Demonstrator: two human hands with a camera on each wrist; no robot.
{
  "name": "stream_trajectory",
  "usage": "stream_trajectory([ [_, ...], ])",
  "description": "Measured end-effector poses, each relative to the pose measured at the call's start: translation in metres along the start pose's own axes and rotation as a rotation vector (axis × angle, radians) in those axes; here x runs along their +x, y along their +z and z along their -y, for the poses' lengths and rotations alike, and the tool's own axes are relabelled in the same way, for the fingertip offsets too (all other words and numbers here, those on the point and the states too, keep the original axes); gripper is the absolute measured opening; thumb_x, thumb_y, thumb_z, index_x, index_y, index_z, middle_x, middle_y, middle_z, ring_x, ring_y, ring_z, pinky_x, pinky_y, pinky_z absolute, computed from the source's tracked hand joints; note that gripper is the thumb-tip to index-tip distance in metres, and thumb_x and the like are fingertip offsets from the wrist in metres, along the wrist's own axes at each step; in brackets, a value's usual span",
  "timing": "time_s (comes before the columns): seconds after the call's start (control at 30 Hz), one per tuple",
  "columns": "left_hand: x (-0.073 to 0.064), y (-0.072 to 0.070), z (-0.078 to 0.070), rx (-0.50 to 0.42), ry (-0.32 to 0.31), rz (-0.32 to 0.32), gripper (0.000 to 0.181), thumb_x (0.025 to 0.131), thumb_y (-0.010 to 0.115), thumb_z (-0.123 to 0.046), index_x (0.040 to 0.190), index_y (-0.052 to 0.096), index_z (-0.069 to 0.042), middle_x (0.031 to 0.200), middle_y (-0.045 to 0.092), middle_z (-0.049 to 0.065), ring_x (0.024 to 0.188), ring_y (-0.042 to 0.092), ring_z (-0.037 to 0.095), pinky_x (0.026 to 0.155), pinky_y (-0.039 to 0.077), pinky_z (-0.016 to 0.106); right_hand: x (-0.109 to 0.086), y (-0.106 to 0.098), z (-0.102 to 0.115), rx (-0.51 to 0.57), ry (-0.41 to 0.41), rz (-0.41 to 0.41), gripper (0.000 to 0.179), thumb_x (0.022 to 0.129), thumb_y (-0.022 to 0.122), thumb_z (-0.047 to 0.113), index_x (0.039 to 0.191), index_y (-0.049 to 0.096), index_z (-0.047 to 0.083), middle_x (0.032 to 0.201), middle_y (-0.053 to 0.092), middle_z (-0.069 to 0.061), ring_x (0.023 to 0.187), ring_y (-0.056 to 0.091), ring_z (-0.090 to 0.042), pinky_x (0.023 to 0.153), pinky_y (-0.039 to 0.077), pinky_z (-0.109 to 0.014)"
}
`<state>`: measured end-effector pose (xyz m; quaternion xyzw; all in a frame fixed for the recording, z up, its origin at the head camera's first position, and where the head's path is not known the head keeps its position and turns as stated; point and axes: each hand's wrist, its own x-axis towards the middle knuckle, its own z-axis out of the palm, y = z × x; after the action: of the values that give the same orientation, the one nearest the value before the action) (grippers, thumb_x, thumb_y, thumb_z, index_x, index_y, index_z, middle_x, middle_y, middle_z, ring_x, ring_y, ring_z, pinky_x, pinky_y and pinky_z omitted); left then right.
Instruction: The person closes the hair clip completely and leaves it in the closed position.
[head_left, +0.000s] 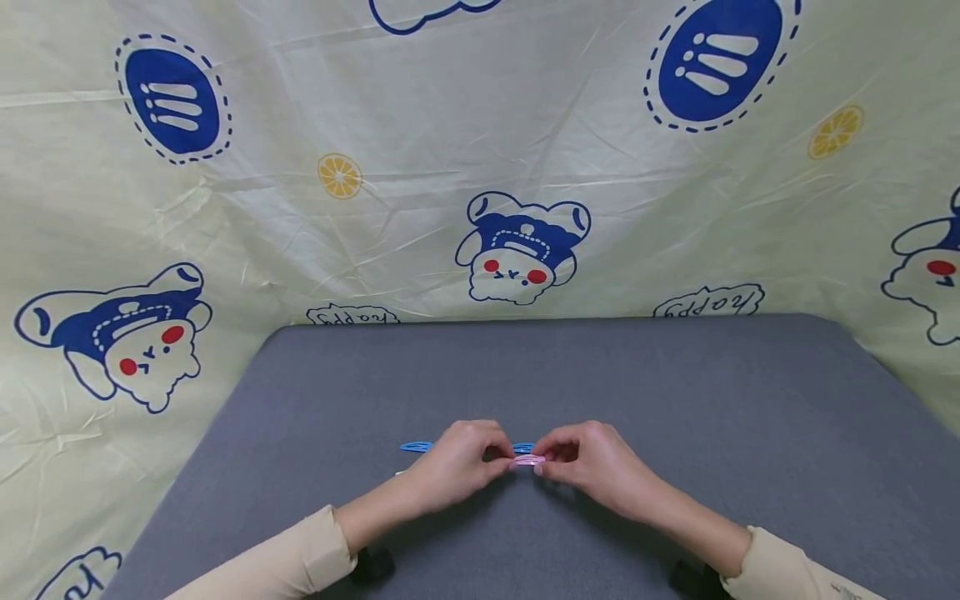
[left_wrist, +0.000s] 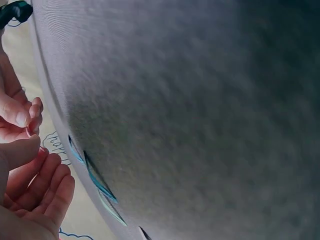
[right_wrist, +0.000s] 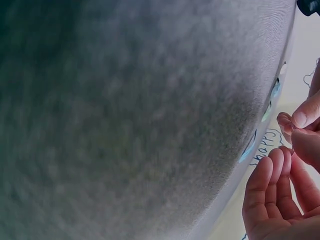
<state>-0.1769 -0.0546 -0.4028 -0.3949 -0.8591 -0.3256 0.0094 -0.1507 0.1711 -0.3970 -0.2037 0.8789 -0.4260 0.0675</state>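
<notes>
A pink snap hair clip (head_left: 528, 459) is held up between both hands over the grey table (head_left: 315, 383). My left hand (head_left: 463, 458) pinches its left end between thumb and fingertips. At its right end, the thumb and fingertips of my right hand (head_left: 602, 463) pinch it too. Fingertips cover much of the clip in both wrist views. Just behind the hands a blue hair clip (head_left: 522, 447) lies on the table, and a second blue clip (head_left: 416, 447) lies left of the left hand.
In the left wrist view a pale green clip (left_wrist: 112, 210) lies beside a blue one, with a whitish clip (left_wrist: 144, 233) farther along the row. A patterned cream sheet (head_left: 405, 242) hangs behind the table's far edge.
</notes>
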Motion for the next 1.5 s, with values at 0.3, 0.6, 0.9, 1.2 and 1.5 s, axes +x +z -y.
stream_trajectory([
  [0.3, 0.001, 0.003, 0.008, 0.012, 0.006, 0.026, 0.004, 0.088, 0.075, -0.013, 0.084, 0.073, -0.013, 0.079, 0.060, -0.012, 0.074, 0.055, 0.003, 0.069, 0.044, 0.013, 0.005, 0.002, -0.003, -0.019, -0.003, 0.020, 0.005, 0.085, 0.077, 0.016, 0.090, 0.075, 0.016, 0.075, 0.065, 0.011, 0.069, 0.059, -0.008, 0.060, 0.050, -0.026],
  [0.6, 0.002, 0.005, 0.012, 0.019, -0.011, 0.083, 0.005, 0.088, 0.075, -0.011, 0.084, 0.072, -0.014, 0.078, 0.058, -0.014, 0.073, 0.055, 0.004, 0.066, 0.043, 0.014, 0.009, 0.003, -0.007, -0.002, -0.021, 0.036, 0.006, 0.084, 0.077, 0.015, 0.090, 0.075, 0.015, 0.075, 0.065, 0.010, 0.068, 0.059, -0.008, 0.060, 0.049, -0.024],
  [0.9, 0.001, 0.007, 0.012, 0.040, -0.024, 0.107, 0.006, 0.088, 0.074, -0.012, 0.083, 0.073, -0.015, 0.078, 0.055, -0.014, 0.075, 0.052, 0.006, 0.066, 0.042, 0.016, 0.011, 0.005, -0.010, -0.012, -0.032, 0.054, 0.006, 0.083, 0.078, 0.012, 0.088, 0.075, 0.015, 0.073, 0.064, 0.010, 0.066, 0.058, -0.006, 0.059, 0.048, -0.024],
  [1.2, -0.002, 0.012, 0.015, -0.005, -0.054, 0.071, 0.005, 0.085, 0.077, -0.011, 0.082, 0.075, -0.015, 0.080, 0.056, -0.014, 0.079, 0.052, 0.005, 0.069, 0.042, 0.016, 0.011, 0.006, -0.012, -0.009, -0.041, 0.058, 0.008, 0.082, 0.079, 0.011, 0.088, 0.075, 0.016, 0.073, 0.065, 0.011, 0.067, 0.059, -0.006, 0.059, 0.049, -0.023],
  [1.5, -0.003, 0.014, 0.015, 0.006, -0.050, 0.051, 0.005, 0.084, 0.078, -0.010, 0.084, 0.076, -0.014, 0.081, 0.057, -0.013, 0.081, 0.052, 0.004, 0.071, 0.043, 0.016, 0.011, 0.007, -0.014, -0.032, -0.050, 0.053, 0.010, 0.082, 0.079, 0.009, 0.088, 0.075, 0.015, 0.074, 0.063, 0.011, 0.066, 0.057, -0.005, 0.059, 0.048, -0.023],
])
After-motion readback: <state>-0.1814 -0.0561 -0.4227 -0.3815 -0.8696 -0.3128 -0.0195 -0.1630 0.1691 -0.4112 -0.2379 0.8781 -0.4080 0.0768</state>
